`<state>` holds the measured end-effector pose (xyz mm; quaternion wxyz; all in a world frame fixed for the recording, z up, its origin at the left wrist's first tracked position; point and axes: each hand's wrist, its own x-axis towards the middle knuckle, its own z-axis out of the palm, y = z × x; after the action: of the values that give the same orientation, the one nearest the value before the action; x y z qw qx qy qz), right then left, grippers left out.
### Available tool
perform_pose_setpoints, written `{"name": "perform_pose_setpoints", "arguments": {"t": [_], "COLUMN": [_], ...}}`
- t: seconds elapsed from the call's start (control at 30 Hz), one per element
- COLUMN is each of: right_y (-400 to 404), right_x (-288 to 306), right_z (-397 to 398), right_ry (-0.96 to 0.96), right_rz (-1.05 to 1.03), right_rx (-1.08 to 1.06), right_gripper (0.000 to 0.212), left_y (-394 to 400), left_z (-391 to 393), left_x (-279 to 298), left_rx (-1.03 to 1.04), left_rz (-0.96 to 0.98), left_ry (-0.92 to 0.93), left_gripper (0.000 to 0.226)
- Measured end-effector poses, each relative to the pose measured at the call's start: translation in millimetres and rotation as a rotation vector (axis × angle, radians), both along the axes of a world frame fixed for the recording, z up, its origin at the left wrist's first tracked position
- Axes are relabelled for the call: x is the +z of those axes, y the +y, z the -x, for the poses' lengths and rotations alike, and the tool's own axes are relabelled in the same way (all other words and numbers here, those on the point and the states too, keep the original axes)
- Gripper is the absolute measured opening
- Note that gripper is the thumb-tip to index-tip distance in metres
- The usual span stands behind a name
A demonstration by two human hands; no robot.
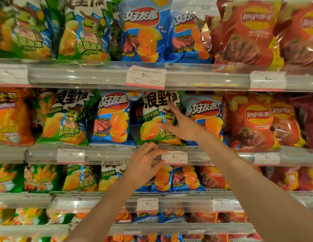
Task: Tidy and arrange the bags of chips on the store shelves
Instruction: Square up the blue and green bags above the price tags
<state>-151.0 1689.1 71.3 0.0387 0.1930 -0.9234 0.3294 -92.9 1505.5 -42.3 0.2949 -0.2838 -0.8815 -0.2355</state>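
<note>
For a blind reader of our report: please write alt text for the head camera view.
A person's right hand reaches with spread fingers to a green chip bag standing between blue bags on the second shelf. The left hand, fingers curled, is at the shelf edge beside a price tag.

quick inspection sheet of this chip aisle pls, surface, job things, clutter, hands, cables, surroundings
surface: shelf rail with price tags, stocked tiers above and below
job's things: green bag stands between two blue bags, blue bag to its left
clutter: nothing seen
grippers: right hand open, fingers spread on the green bag; left hand loosely curled at the rail, holding nothing
cables: nothing seen
surroundings: red bags at right
</note>
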Motion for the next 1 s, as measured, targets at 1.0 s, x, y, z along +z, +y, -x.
{"name": "perform_pose_setpoints", "arguments": {"t": [1.0], "right_y": [65.0], "right_x": [-17.2], "right_z": [-28.3], "right_ry": [0.185], "right_rz": [0.278], "right_rx": [-0.205], "right_gripper": [0.036], "left_y": [6.9], "left_z": [-4.7], "left_x": [0.7], "left_rx": [0.067], "left_rz": [0.1], "left_ry": [0.075], "left_gripper": [0.037]}}
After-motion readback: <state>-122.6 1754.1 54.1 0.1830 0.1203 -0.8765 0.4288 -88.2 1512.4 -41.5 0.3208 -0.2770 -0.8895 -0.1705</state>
